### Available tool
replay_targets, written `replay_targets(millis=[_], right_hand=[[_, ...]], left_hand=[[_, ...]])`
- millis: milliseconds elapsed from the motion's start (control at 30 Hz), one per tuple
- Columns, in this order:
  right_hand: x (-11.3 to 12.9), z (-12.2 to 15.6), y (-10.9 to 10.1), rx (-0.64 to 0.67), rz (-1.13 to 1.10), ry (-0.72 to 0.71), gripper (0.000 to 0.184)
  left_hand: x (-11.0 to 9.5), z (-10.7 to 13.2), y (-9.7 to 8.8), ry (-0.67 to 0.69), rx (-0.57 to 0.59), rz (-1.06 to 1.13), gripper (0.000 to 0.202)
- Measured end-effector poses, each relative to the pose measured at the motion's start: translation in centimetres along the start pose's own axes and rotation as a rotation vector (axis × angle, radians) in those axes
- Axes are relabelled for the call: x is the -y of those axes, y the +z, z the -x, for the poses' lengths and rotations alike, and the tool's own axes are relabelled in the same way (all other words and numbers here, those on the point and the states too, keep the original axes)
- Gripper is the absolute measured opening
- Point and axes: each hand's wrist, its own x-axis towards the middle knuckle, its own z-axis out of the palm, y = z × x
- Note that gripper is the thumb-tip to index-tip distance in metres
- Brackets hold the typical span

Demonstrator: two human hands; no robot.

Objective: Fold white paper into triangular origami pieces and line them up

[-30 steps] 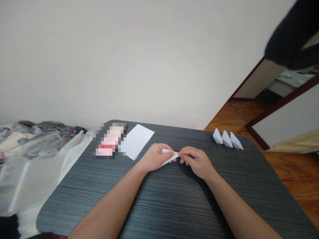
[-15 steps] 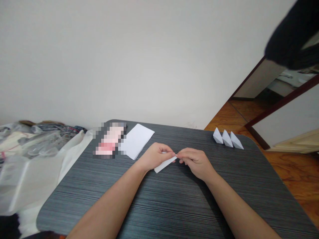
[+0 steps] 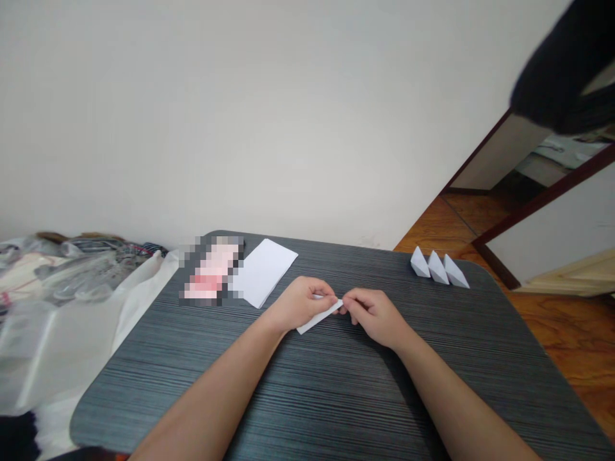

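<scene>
Head view: left hand (image 3: 300,306) and right hand (image 3: 372,312) each pinch one end of a part-folded paper strip (image 3: 317,318) low over the dark table (image 3: 336,397), three folded triangles (image 3: 438,267) apparently finished at the far right, flat sheets (image 3: 266,272) unfolded nearby.

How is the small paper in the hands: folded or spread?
Folded: the small paper is a narrow strip, pinched between the left hand and right hand, much slimmer than the flat sheet nearby.
</scene>
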Motion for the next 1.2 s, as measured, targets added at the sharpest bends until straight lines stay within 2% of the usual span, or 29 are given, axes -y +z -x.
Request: replay_targets(millis=[400,733,867,1000,1100,1200], right_hand=[[0.2,0.0,0.1,-0.035,0.049,-0.050,0.020],[0.2,0.0,0.2,-0.040,0.024,-0.010,0.018],[-0.1,0.0,0.1,-0.076,-0.015,0.025,0.017],[-0.6,0.1,0.0,-0.105,-0.105,0.069,0.018],[-0.7,0.2,0.1,-0.094,-0.197,0.109,0.022],[-0.6,0.3,0.4,-0.067,-0.285,0.156,0.024]], left_hand=[[-0.4,0.0,0.1,-0.015,0.020,0.018,0.024],[-0.7,0.1,0.3,0.008,0.027,-0.011,0.023],[-0.3,0.1,-0.1,-0.007,-0.045,0.067,0.028],[0.6,-0.1,-0.5,-0.117,-0.107,0.241,0.043],[0.9,-0.1,-0.5,-0.089,-0.101,0.222,0.034],[0.7,0.0,-0.3,-0.004,-0.039,0.208,0.025]])
